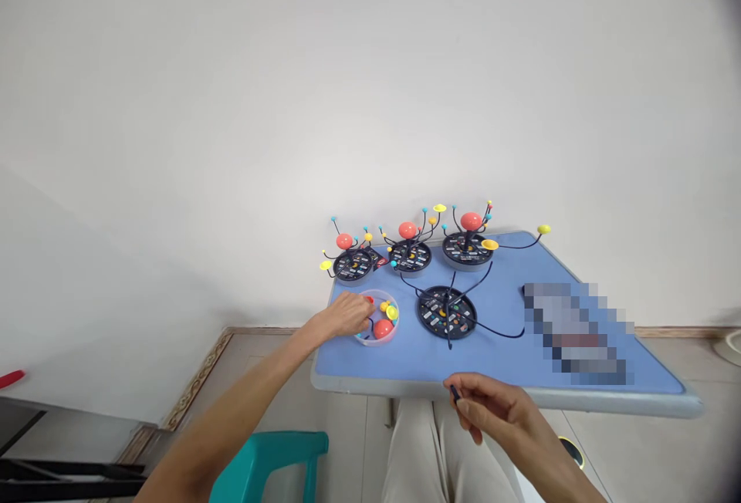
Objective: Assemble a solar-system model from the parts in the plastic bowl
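Observation:
My left hand [349,313] reaches down into a clear round bowl [377,342], its fingers curled together; what they hold, if anything, is hidden. Inside the bowl lie a red ball [383,329], a yellow ringed planet [392,312] and other small colored pieces. Over the table's front edge, my right hand [492,410] pinches a small dark stick-like piece [455,393] between thumb and finger. A round black base [447,313] with several curved dark arms sits between the hands, farther back; one arm carries a small blue ball [394,264].
Three solar system models [353,264] with red balls stand along the back of the blue table [492,360]. On the right lies a pixelated dark object [573,329]. A teal stool [269,457] stands below left. The white wall rises behind.

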Demonstrator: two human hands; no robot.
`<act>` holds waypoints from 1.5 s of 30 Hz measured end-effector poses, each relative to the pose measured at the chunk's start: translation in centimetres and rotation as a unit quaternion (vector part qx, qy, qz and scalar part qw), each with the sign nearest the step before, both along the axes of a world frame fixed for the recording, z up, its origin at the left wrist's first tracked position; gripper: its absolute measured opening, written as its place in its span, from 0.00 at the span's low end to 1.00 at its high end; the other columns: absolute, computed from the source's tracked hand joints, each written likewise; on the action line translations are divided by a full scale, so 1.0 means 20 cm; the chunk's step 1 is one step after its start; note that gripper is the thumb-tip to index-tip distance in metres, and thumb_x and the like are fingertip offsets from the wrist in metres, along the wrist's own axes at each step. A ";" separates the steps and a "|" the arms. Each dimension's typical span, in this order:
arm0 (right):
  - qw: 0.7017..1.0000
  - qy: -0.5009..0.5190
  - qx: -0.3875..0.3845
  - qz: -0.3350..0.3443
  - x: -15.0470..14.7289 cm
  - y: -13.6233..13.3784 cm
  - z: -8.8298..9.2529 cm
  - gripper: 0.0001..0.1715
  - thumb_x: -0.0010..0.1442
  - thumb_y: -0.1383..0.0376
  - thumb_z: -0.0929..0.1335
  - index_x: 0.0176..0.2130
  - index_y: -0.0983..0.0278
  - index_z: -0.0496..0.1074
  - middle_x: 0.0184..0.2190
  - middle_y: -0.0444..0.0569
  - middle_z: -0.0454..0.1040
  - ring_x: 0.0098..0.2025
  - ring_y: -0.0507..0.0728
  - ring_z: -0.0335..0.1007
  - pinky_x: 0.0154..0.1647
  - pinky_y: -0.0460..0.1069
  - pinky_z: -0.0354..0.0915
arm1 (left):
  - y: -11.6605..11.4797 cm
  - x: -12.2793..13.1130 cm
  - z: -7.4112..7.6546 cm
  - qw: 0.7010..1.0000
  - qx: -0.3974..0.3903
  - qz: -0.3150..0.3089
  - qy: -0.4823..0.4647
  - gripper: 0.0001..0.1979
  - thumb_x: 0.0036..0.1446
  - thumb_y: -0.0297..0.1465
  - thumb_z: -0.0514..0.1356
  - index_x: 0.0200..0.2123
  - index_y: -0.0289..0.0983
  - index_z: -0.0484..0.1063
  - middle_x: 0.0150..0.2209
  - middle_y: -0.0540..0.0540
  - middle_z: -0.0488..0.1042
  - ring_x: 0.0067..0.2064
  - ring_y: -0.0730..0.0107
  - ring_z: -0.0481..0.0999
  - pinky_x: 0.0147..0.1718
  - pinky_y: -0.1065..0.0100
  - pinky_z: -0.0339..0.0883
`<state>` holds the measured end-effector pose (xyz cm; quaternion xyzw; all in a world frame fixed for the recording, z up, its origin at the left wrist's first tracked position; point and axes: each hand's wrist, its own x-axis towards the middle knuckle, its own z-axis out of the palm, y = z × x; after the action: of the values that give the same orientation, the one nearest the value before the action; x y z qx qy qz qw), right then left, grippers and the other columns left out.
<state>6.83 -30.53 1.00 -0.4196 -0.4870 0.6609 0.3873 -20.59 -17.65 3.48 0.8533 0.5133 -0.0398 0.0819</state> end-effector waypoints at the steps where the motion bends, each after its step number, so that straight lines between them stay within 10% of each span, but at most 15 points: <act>1: 1.000 0.010 -0.001 0.000 -0.01 0.01 0.01 0.19 0.49 0.50 0.73 0.33 0.62 0.77 0.21 0.44 0.67 0.25 0.53 0.60 0.29 0.50 0.61 | 0.00 -0.01 0.02 1.000 0.004 0.007 -0.020 0.06 0.46 0.21 0.55 0.23 0.36 0.68 0.28 0.44 0.74 0.33 0.61 0.74 0.32 0.66 0.58; 8: 0.992 0.122 -0.021 -0.029 -0.17 0.12 0.05 0.21 0.47 0.50 0.75 0.33 0.64 0.77 0.23 0.46 0.71 0.25 0.52 0.62 0.26 0.47 0.59 | -0.17 -0.01 0.10 0.962 0.025 0.130 -0.239 0.06 0.57 0.28 0.49 0.31 0.37 0.65 0.22 0.51 0.69 0.24 0.72 0.71 0.23 0.72 0.61; 14: 0.985 0.170 -0.029 -0.012 -0.23 0.12 0.06 0.23 0.46 0.51 0.76 0.36 0.64 0.77 0.27 0.47 0.73 0.27 0.52 0.64 0.26 0.47 0.60 | -0.49 0.24 0.11 0.673 -0.107 0.255 -0.686 0.08 0.47 0.32 0.62 0.30 0.37 0.65 0.21 0.55 0.69 0.17 0.78 0.64 0.14 0.75 0.58; 19: 0.990 0.134 0.042 -0.013 -0.25 0.10 0.10 0.22 0.48 0.53 0.75 0.41 0.62 0.75 0.26 0.43 0.69 0.26 0.52 0.64 0.25 0.47 0.62 | -0.60 0.40 0.09 0.545 -0.181 0.285 -0.768 0.07 0.44 0.30 0.62 0.30 0.36 0.70 0.20 0.55 0.67 0.16 0.82 0.60 0.13 0.77 0.53; 23: 0.992 0.103 0.076 0.005 -0.22 0.11 0.14 0.24 0.51 0.54 0.74 0.45 0.62 0.75 0.26 0.42 0.68 0.25 0.51 0.63 0.24 0.47 0.61 | -0.62 0.44 0.07 0.542 -0.192 0.257 -0.776 0.10 0.47 0.33 0.64 0.32 0.32 0.77 0.22 0.52 0.69 0.17 0.80 0.64 0.14 0.75 0.57; 31: 0.990 0.130 0.030 0.041 -0.18 0.14 0.13 0.20 0.51 0.55 0.74 0.40 0.65 0.77 0.21 0.42 0.68 0.21 0.49 0.59 0.21 0.45 0.55 | -0.64 0.42 0.03 0.635 -0.156 0.181 -0.734 0.13 0.51 0.36 0.66 0.37 0.33 0.79 0.19 0.50 0.71 0.19 0.76 0.67 0.19 0.73 0.62; 45: 0.959 0.038 0.246 -0.136 -0.22 0.15 0.13 0.13 0.57 0.56 0.70 0.29 0.61 0.78 0.24 0.46 0.71 0.22 0.52 0.63 0.22 0.47 0.62 | -0.62 0.43 0.08 0.487 -0.235 0.193 -0.819 0.10 0.50 0.35 0.68 0.33 0.35 0.77 0.27 0.49 0.73 0.22 0.78 0.68 0.18 0.76 0.59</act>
<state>2.43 -27.48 3.65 -0.3484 -0.5581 0.4769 0.5828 -11.98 -30.13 4.99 0.3302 0.3380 0.5743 0.6685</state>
